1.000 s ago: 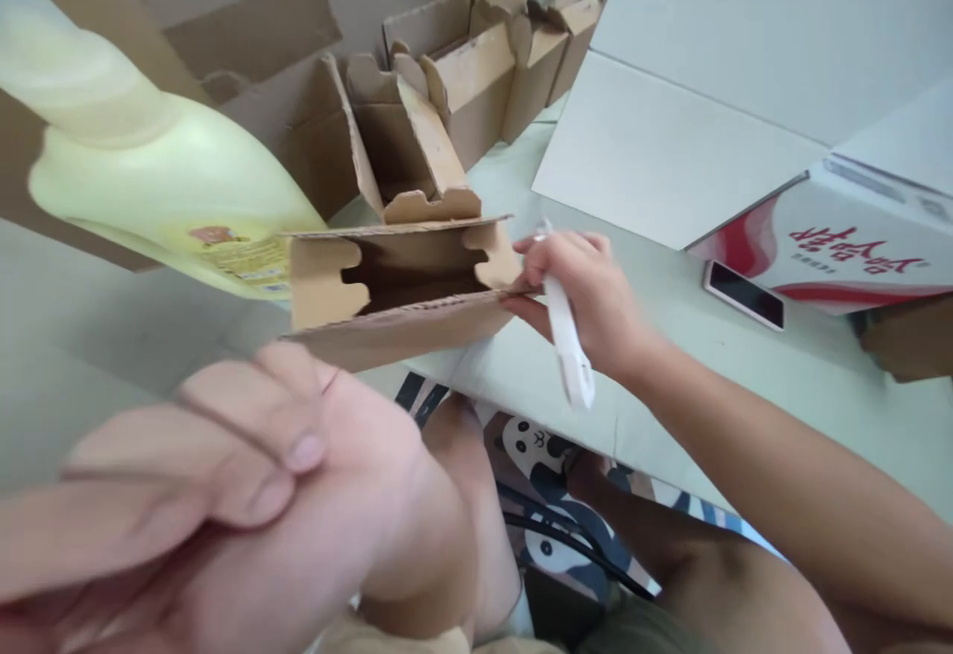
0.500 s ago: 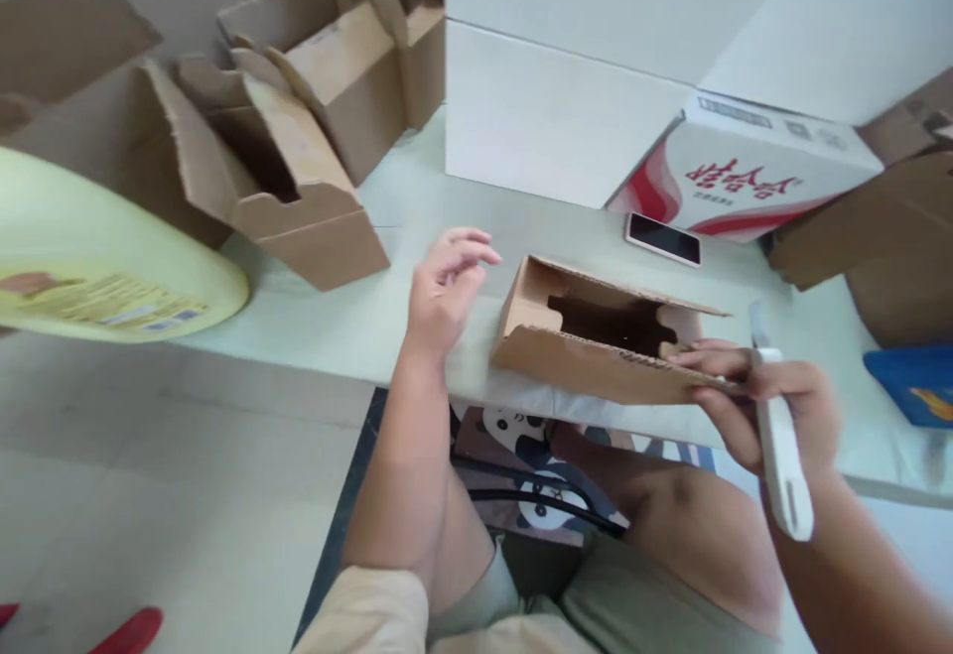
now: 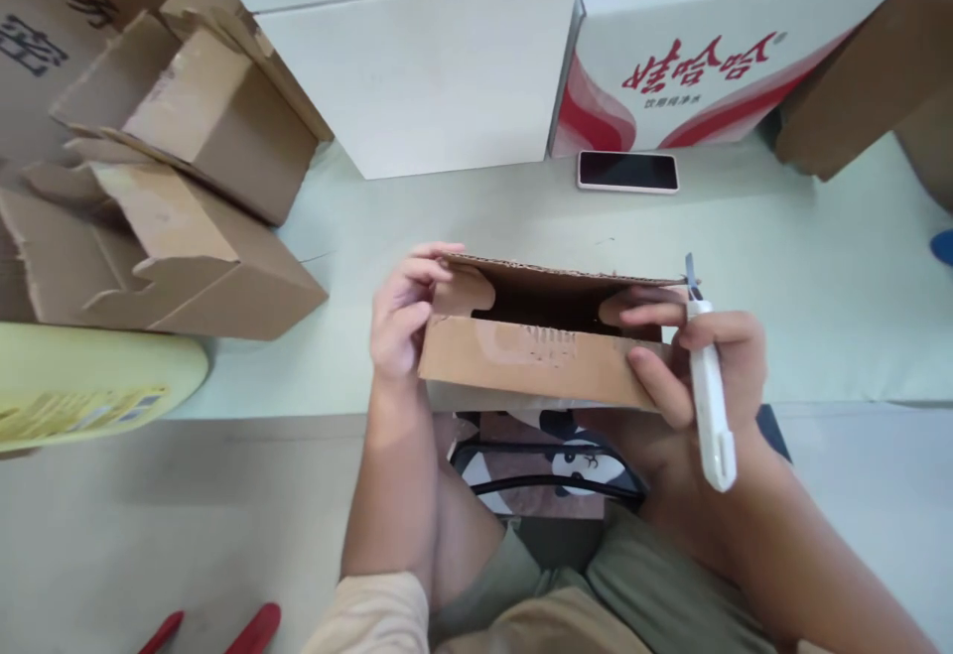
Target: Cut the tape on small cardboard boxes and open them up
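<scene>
A small brown cardboard box point(image 3: 536, 358) sits in front of me at the near edge of the table, its top open and its inside dark. My left hand point(image 3: 406, 312) grips the box's left end, fingers over the far corner. At the other end, my right hand point(image 3: 715, 361) pinches the near wall between thumb and fingers. That same hand also holds a white utility knife point(image 3: 711, 396), its blade out and pointing away from me. Torn, rough marks show along the near wall's upper edge.
Several opened cardboard boxes point(image 3: 223, 118) stand at the left, behind a yellow bottle point(image 3: 89, 376). A phone point(image 3: 627, 171) lies before a white carton with red lettering point(image 3: 670, 68). A large white box point(image 3: 417, 78) stands at the back. More brown cardboard point(image 3: 856, 78) is at right.
My left hand has come from beside the box to grip its left end. The box is now turned squarer to me. My view has swung right.
</scene>
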The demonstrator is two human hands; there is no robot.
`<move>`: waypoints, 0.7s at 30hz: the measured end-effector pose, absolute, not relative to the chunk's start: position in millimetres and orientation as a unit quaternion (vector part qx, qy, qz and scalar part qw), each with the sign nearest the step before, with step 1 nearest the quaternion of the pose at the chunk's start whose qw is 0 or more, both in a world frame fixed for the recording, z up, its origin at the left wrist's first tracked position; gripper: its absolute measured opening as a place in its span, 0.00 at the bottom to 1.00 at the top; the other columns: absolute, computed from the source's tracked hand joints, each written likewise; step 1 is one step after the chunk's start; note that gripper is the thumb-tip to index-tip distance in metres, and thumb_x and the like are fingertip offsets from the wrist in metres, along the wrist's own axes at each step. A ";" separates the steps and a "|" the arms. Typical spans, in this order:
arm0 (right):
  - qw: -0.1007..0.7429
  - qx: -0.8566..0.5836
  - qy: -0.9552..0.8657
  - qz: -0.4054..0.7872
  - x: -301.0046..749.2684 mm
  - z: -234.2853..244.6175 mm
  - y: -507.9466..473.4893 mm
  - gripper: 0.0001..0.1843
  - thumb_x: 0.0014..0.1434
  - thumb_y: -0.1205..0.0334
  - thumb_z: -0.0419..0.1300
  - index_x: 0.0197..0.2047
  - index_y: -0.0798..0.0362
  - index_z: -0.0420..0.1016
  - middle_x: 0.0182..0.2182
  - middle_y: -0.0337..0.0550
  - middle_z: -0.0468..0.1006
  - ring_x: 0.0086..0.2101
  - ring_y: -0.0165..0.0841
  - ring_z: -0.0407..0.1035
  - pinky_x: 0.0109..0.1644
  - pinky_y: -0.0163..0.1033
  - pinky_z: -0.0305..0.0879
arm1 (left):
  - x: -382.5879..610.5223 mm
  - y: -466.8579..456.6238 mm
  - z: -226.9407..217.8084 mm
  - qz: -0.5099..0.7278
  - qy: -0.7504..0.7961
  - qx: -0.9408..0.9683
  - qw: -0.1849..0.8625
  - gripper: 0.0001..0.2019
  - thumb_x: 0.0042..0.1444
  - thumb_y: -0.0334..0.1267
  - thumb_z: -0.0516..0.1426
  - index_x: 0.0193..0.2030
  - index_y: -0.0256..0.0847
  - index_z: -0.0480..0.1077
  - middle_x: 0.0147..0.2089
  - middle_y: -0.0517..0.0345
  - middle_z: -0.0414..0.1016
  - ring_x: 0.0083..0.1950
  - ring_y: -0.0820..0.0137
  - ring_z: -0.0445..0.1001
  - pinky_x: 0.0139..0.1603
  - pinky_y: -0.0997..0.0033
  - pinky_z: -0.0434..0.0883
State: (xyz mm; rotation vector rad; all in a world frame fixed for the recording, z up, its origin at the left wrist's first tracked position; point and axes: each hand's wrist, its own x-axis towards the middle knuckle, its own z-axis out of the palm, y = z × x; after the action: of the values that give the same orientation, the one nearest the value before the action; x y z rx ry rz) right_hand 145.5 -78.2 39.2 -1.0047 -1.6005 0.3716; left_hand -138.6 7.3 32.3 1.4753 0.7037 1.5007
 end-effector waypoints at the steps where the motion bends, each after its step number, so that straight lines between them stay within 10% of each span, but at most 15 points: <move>1: 0.585 -0.442 -0.666 0.136 145.3 36.7 -78.6 0.19 0.58 0.66 0.68 0.40 0.43 0.60 0.40 0.36 0.85 0.48 0.43 0.81 0.58 0.59 0.73 | -136.7 6.2 35.0 0.622 0.265 0.592 0.440 0.15 0.56 0.56 0.65 0.45 0.51 0.78 0.49 0.54 0.82 0.57 0.55 0.79 0.61 0.51 0.75; 6: 0.679 -0.458 -0.574 0.010 140.2 21.6 -73.1 0.21 0.57 0.65 0.68 0.44 0.42 0.59 0.44 0.38 0.82 0.46 0.40 0.80 0.57 0.56 0.74 | -137.8 -14.6 69.4 0.514 0.286 0.730 0.348 0.17 0.60 0.55 0.64 0.53 0.56 0.75 0.45 0.57 0.78 0.54 0.58 0.79 0.60 0.52 0.76; 13: 0.675 -0.490 -0.548 0.059 135.3 21.0 -73.6 0.15 0.64 0.61 0.63 0.46 0.43 0.60 0.44 0.40 0.81 0.45 0.40 0.81 0.53 0.54 0.74 | -128.8 -66.2 117.1 0.086 0.499 0.838 0.203 0.43 0.47 0.43 0.72 0.71 0.57 0.67 0.78 0.49 0.61 0.79 0.36 0.56 0.73 0.29 0.65; 16: 0.669 -0.511 -0.534 0.083 138.1 20.6 -73.4 0.12 0.66 0.58 0.62 0.47 0.42 0.60 0.44 0.41 0.82 0.46 0.41 0.80 0.51 0.53 0.73 | -123.0 -60.7 113.6 0.071 0.540 0.815 0.197 0.45 0.45 0.44 0.73 0.72 0.59 0.67 0.82 0.50 0.54 0.81 0.32 0.49 0.72 0.25 0.63; 21: 0.701 -0.506 -0.488 0.123 146.4 12.7 -65.7 0.11 0.66 0.54 0.61 0.46 0.43 0.62 0.39 0.39 0.82 0.41 0.39 0.80 0.47 0.50 0.73 | -144.1 -31.9 95.5 0.282 0.585 0.702 0.292 0.40 0.42 0.52 0.75 0.64 0.55 0.74 0.72 0.54 0.69 0.75 0.40 0.64 0.78 0.31 0.59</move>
State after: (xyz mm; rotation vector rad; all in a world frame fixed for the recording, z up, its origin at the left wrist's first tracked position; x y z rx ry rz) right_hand 146.4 -65.7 12.7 -1.1262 -1.0861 0.2745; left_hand -144.1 -31.9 95.5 1.8696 1.5600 0.7522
